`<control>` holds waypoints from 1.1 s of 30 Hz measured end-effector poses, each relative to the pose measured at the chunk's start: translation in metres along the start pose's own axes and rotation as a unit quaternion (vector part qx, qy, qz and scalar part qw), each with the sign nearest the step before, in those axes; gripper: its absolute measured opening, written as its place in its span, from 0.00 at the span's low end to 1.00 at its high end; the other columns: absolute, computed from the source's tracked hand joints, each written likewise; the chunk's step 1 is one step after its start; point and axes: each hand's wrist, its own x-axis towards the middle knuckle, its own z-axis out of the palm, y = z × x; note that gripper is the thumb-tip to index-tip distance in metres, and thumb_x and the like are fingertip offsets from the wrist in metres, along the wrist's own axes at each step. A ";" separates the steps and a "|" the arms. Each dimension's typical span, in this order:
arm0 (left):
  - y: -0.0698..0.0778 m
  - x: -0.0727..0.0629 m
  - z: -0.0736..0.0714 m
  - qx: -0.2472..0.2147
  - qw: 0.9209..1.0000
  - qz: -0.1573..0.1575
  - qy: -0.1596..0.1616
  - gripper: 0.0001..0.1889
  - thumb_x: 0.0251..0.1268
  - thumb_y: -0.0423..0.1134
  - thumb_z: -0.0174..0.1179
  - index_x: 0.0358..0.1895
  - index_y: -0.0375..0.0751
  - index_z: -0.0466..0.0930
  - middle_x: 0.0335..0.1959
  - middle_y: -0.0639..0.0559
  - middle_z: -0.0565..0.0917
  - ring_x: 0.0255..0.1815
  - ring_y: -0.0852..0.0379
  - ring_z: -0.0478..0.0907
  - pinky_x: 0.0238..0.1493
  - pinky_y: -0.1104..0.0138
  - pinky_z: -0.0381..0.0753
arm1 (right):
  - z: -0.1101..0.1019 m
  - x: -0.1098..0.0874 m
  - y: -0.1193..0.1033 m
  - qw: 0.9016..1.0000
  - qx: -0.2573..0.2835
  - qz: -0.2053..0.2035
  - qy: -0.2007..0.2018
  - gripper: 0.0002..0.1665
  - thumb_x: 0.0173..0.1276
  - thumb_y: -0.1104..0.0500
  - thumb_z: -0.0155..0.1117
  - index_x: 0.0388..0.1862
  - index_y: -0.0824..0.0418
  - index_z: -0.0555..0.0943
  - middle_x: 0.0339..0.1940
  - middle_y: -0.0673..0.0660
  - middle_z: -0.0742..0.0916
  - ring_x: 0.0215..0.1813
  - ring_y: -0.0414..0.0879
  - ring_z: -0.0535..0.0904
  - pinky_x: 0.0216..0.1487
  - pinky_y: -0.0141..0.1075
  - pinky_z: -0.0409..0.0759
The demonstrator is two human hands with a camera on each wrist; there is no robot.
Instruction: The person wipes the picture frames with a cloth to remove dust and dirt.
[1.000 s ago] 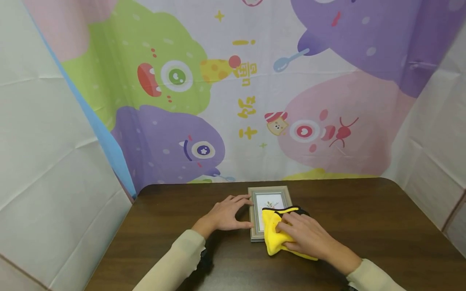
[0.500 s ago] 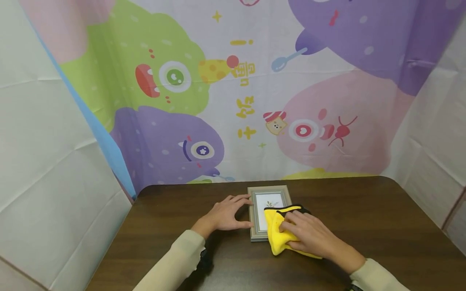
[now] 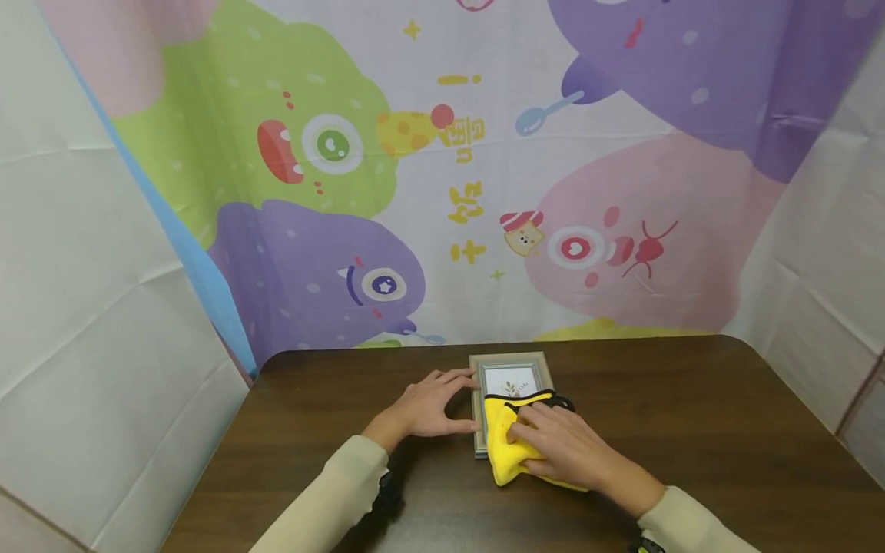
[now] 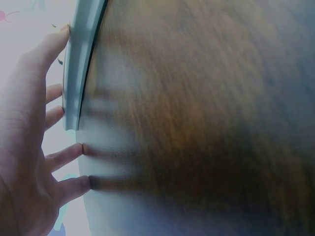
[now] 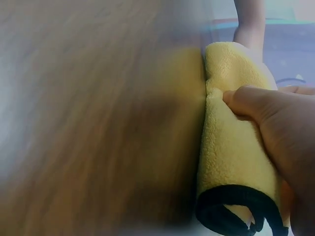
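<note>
A picture frame (image 3: 507, 359) with a pale border and a small plant print lies flat on the table. My left hand (image 3: 430, 405) touches its left side; in the left wrist view the thumb and two fingertips meet the frame's edge (image 4: 81, 64), while two other fingers rest on the tabletop with the fingers spread. A yellow cloth (image 3: 502, 445) with black trim is bunched in my right hand (image 3: 563, 444), which grips it over the lower part of the frame. The right wrist view shows the thumb pressed into the folded cloth (image 5: 236, 142). The cloth hides the frame's lower right portion.
The dark wooden table (image 3: 332, 476) stretches out on both sides of the frame. Behind it hangs a cartoon-printed curtain (image 3: 484, 169). Pale panels (image 3: 104, 346) stand at the left and right.
The right hand with the yellow cloth moves slightly right, then back left across the frame, covering more of the print's lower part. My left hand stays at the frame's left side.
</note>
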 end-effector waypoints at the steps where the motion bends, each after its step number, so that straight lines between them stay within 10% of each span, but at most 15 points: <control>1: 0.000 0.000 0.000 -0.001 1.000 0.000 -0.001 0.42 0.70 0.76 0.64 0.83 0.65 0.74 0.93 0.60 0.64 0.88 0.40 0.69 0.75 0.25 0.75 | 0.001 0.003 -0.002 1.000 -0.002 -0.002 -0.001 0.25 0.57 0.50 0.90 0.50 0.45 0.85 0.46 0.45 0.85 0.42 0.39 0.78 0.40 0.30 0.77; 15: -0.003 0.001 0.001 0.003 1.000 0.009 0.005 0.40 0.70 0.72 0.65 0.82 0.63 0.75 0.92 0.58 0.67 0.85 0.40 0.72 0.73 0.27 0.78 | 0.011 0.031 -0.021 1.000 -0.006 -0.006 -0.025 0.24 0.60 0.47 0.90 0.50 0.47 0.85 0.46 0.47 0.85 0.38 0.37 0.74 0.36 0.26 0.72; 33: -0.002 0.000 0.002 0.002 1.000 0.003 0.004 0.42 0.70 0.75 0.64 0.83 0.64 0.74 0.93 0.59 0.65 0.87 0.40 0.71 0.75 0.26 0.76 | 0.005 0.012 -0.010 0.999 -0.002 0.029 -0.029 0.22 0.58 0.50 0.89 0.49 0.44 0.87 0.43 0.45 0.85 0.38 0.37 0.75 0.35 0.27 0.74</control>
